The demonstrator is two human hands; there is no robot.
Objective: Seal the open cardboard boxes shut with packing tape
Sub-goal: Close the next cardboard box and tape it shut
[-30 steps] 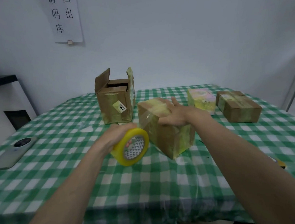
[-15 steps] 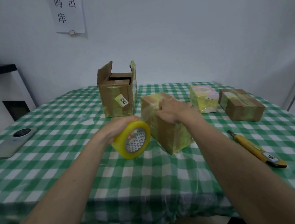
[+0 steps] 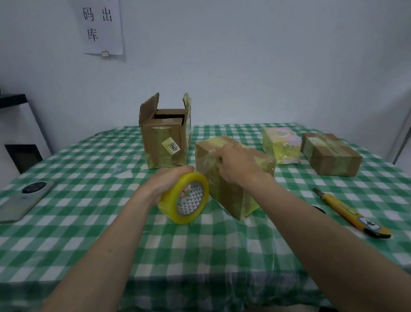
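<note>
Left grip: left hand (image 3: 168, 182) is wrapped over the top of the yellow tape roll (image 3: 184, 199), fingers showing through its core; the roll hangs just beside the near box, above the counter (image 3: 133, 250).
Right grip: right hand (image 3: 237, 164) lies on top of the near box (image 3: 233, 175), fingers curled at its upper left edge, apparently pressing tape down; whether they pinch a tape end I cannot tell.
Near box: closed, middle of the counter, glossy yellowish tape over its top and sides; a clear strip seems to run from the roll to its left face.
Open box: taller open box (image 3: 166, 136) stands toward the far edge, flaps up, not sealed.
Taped boxes: small yellow-wrapped box (image 3: 281, 145) and brown box (image 3: 329, 154) sit toward the far right corner, both closed and taped.
Cutter: yellow utility knife (image 3: 351, 213) lies near the right edge, untouched.
Progress: by my reading, two boxes done, the near one almost finished with its tape not yet cut, one open box left.
</note>
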